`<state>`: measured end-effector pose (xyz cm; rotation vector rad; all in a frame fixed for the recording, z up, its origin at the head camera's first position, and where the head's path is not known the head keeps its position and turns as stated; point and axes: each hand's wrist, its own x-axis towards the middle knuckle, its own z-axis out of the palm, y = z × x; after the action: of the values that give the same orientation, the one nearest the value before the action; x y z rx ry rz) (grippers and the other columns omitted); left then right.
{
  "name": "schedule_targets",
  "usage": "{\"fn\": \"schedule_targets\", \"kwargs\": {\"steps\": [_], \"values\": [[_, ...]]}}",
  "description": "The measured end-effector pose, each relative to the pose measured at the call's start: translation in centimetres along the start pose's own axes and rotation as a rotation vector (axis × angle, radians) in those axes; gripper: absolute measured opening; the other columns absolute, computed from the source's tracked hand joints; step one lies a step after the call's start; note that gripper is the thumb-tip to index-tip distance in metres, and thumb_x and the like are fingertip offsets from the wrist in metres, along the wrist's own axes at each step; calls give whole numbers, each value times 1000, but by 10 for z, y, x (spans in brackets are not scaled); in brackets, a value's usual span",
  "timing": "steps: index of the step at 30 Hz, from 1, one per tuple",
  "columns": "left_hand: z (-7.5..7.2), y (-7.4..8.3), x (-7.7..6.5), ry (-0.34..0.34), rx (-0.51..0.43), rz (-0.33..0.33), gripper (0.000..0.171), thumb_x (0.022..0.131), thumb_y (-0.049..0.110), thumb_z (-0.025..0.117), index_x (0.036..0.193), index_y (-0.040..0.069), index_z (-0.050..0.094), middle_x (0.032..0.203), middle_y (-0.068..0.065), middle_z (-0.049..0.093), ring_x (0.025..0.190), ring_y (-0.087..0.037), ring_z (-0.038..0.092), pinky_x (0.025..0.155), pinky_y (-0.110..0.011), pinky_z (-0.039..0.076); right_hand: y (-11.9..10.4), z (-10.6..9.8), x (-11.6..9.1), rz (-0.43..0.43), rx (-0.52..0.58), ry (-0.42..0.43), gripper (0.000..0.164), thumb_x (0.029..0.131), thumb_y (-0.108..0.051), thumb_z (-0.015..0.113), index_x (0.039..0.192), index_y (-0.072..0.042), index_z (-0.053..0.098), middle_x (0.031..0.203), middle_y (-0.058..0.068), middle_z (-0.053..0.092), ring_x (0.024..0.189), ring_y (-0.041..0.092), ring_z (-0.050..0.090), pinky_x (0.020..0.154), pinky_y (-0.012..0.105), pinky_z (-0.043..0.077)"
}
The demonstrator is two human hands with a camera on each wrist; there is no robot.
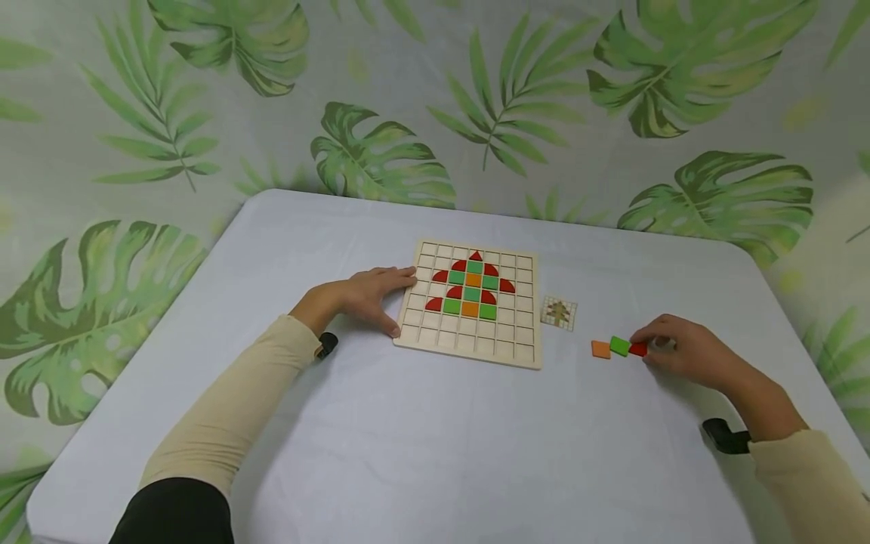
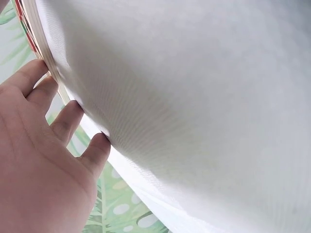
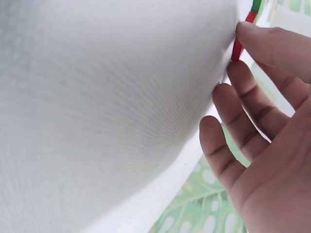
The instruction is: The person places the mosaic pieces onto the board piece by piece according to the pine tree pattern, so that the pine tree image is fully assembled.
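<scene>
My left hand (image 1: 374,293) rests against the left edge of a wooden grid board (image 1: 462,346), its fingers extended and the thumb at the near corner. In the left wrist view the fingertips meet the board's side (image 2: 43,41). Red, green and orange pieces form a tree-like pattern on the grid, topped by a red triangle (image 1: 476,256). Farther right, my right hand (image 1: 693,353) pinches a red tile (image 1: 637,349) between thumb and fingers, low over the table. Beside that tile lie a green square tile (image 1: 619,346) and an orange square tile (image 1: 601,350).
A small card (image 1: 559,313) printed with a brown tree pattern on a grid lies just right of the board. White cloth covers the table (image 1: 435,446). Behind it hangs a leaf-patterned backdrop (image 1: 272,143).
</scene>
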<state>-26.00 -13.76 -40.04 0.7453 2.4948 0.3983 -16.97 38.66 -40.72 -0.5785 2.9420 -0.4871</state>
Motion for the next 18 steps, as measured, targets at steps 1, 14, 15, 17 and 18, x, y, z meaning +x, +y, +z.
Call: {"fn": "schedule_targets", "kwargs": {"steps": [1,14,15,17,18], "values": [[0,0,0,1,0,0,101,78,46,81,159,20,25,170,5,8,157,-32,7,124,-59,14,0,0,0,-6,-7,13,28,79,-4,76,106,-11,75,101,3,68,86,11,57,69,23,48],[0,0,-2,-4,7,1,101,79,44,80,159,20,24,170,4,7,157,-31,6,125,-57,13,3,2,0,134,-1,-46,39,87,-22,76,121,-6,67,91,4,67,82,16,56,64,25,45],[0,0,-2,-1,6,6,101,79,44,80,159,19,24,170,3,7,157,-31,6,124,-57,13,3,3,-1,128,4,-48,40,87,-20,75,124,-6,66,92,4,67,82,16,57,64,24,46],[0,0,-2,3,3,15,101,79,44,80,159,19,25,170,3,8,157,-32,7,124,-58,14,3,4,-3,111,12,-46,40,88,-13,73,126,-7,65,94,5,67,83,15,58,64,23,47],[0,0,-2,3,2,15,101,79,45,80,159,19,25,170,3,8,157,-32,7,124,-58,14,3,4,-3,97,9,-41,40,87,-10,72,126,-7,65,94,5,67,82,15,58,64,22,47]]}}
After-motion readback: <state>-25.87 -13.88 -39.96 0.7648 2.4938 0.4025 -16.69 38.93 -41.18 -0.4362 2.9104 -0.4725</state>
